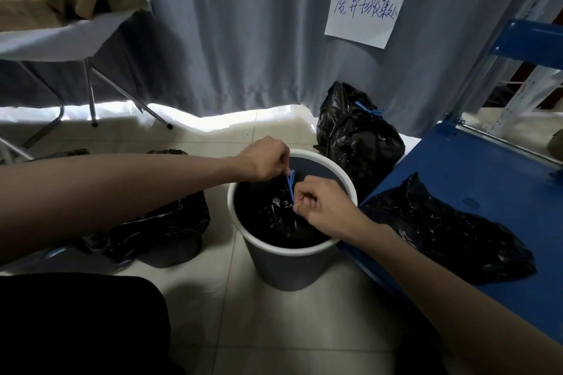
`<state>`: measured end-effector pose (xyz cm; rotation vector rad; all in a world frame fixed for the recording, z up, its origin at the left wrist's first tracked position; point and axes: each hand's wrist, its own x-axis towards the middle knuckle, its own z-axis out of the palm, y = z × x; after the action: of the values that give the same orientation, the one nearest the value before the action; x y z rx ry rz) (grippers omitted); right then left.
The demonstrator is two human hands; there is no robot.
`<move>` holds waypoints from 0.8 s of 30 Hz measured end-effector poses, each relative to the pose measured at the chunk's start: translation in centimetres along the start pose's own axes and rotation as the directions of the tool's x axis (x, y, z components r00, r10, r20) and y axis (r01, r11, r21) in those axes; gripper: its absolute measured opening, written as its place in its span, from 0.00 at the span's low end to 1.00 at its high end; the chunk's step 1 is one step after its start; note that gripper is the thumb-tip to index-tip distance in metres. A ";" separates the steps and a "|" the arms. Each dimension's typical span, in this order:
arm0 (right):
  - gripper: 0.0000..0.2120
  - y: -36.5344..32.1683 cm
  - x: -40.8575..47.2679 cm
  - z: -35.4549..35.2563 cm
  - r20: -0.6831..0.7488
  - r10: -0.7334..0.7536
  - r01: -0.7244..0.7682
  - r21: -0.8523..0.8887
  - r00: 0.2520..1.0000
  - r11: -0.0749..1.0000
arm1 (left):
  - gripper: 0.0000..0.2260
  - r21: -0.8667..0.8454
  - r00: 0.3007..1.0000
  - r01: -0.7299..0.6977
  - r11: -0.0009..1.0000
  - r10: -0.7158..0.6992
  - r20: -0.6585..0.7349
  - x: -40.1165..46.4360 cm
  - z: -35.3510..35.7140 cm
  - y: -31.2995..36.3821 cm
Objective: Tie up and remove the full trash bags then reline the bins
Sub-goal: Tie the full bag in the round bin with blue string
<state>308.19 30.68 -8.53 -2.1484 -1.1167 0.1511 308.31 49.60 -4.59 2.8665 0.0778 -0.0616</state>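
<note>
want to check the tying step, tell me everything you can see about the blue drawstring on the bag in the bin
The blue drawstring is a thin, flat plastic-looking strip, pulled taut and running diagonally over the bag's gathered mouth. The left hand pinches its upper end, the right hand its lower end. It belongs to the glossy black trash bag sitting inside the white-rimmed grey bin. No finished knot is visible.

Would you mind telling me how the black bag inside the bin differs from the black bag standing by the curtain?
The bag in the bin sits inside the white-rimmed bin; the bag by the curtain stands free on the floor. The left hand and right hand pinch the first bag's blue drawstring; nobody touches the other bag, which looks cinched. Both are glossy black with blue ties.
</note>
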 end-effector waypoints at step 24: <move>0.03 -2.7 5.0 0.8 0.034 0.439 -0.248 0.862 0.898 0.441 | 0.08 -0.137 0.997 -0.062 0.989 0.068 0.038 -3.9 -4.1 -3.9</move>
<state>309.15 35.92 -6.38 -1.3701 -0.2899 0.5499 304.37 54.30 -1.51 2.7277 -0.0195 -0.0997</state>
